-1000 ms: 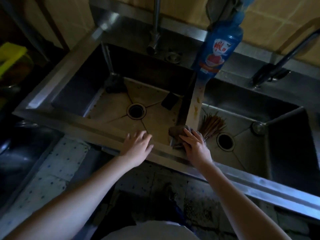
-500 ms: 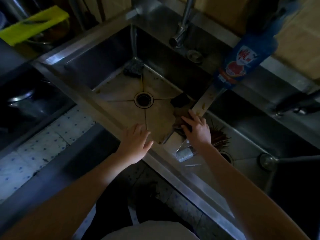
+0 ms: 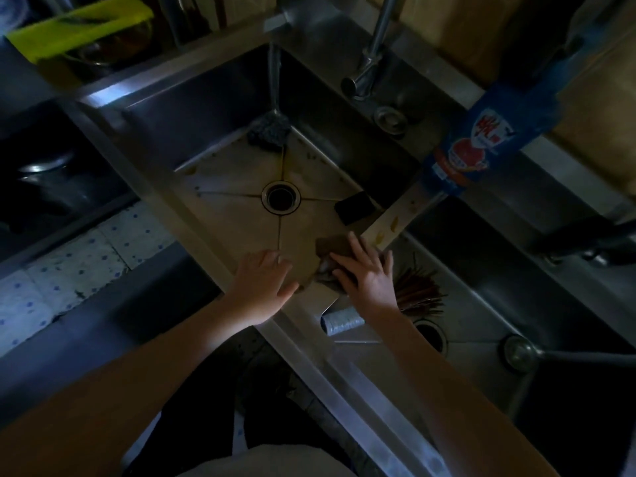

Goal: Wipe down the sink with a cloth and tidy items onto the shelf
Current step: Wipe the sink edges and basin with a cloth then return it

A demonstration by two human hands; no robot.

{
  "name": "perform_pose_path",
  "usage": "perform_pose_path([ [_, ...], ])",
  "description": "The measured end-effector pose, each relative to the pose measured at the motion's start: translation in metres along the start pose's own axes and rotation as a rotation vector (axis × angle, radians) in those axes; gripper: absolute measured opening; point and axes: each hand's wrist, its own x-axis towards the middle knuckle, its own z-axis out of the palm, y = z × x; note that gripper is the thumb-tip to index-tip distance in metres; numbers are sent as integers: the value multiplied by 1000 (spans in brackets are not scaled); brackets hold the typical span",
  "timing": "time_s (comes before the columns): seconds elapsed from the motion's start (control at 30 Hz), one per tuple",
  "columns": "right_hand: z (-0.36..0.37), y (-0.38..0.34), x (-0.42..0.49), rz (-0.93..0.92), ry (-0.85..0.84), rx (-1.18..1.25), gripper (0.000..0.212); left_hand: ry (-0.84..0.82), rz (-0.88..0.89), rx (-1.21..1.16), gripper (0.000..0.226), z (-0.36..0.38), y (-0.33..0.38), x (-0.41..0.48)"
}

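Evidently wiping progresses: flat right hand pushed cloth from sink's front edge along divider; left hand open, idle.

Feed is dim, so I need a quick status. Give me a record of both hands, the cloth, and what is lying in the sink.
left hand: open, at the front rim of the sink
right hand: flat, pressing the cloth
cloth: brown, at the near end of the divider
left basin: scourer in far corner, black sponge by the divider
right basin: chopsticks, bundled
blue bottle: at the divider's far end
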Motion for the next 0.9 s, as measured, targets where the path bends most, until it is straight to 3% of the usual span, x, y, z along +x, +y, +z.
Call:
perform_pose_path([
  [0.17, -16, 38, 35, 50, -50, -92, 39, 62, 21, 27, 43, 0, -4, 11],
  [0.33, -34, 73, 66, 56, -56, -242, 64, 82, -15, 24, 40, -5, -13, 21],
  [0.4, -38, 77, 78, 132, -37, -146, 58, 85, -27, 20, 40, -7, -15, 25],
  [0.5, -45, 70, 91, 295, -22, 203, 44, 86, -47, 29, 41, -11, -17, 29],
  [0.57, -49, 65, 89, 354, 107, 380, 33, 94, -41, 41, 41, -13, -17, 31],
  [0.67, -52, 57, 77, 451, 343, 276, 37, 100, -37, 46, 41, -15, -17, 32],
  [0.77, -47, 46, 81, 641, 133, 228, 64, 95, -39, 47, 41, -15, -16, 35],
  [0.83, -41, 39, 89, 687, 2, 243, 68, 94, -41, 48, 41, -15, -17, 36],
  [0.9, -39, 38, 98, 686, -26, 245, 65, 104, -51, 55, 41, -15, -19, 37],
])
